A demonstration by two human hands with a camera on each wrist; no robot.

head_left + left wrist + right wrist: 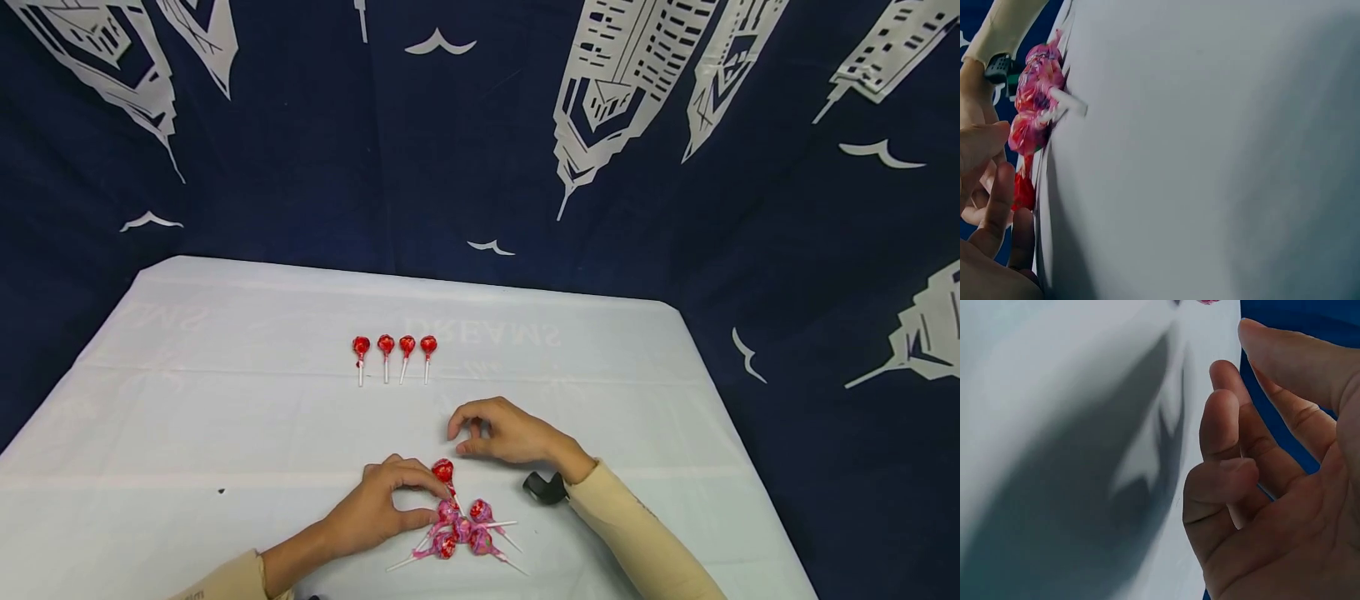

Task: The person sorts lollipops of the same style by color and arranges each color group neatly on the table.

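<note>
My left hand is at the left side of a cluster of pink-wrapped lollipops, with thumb and forefinger spread beside the nearest one. In the left wrist view the thumb comes up to a pink wrapper; whether it touches cannot be told. A red lollipop lies at the far end of the cluster, its stick running among the pink ones. Above and to the right, my right hand hovers over the table with loosely bent fingers and nothing in them.
Several red lollipops lie in a row farther back, sticks toward me. A white cloth covers the table. A black device sits at the right wrist. A small dark speck is at the left. Behind hangs a navy patterned cloth.
</note>
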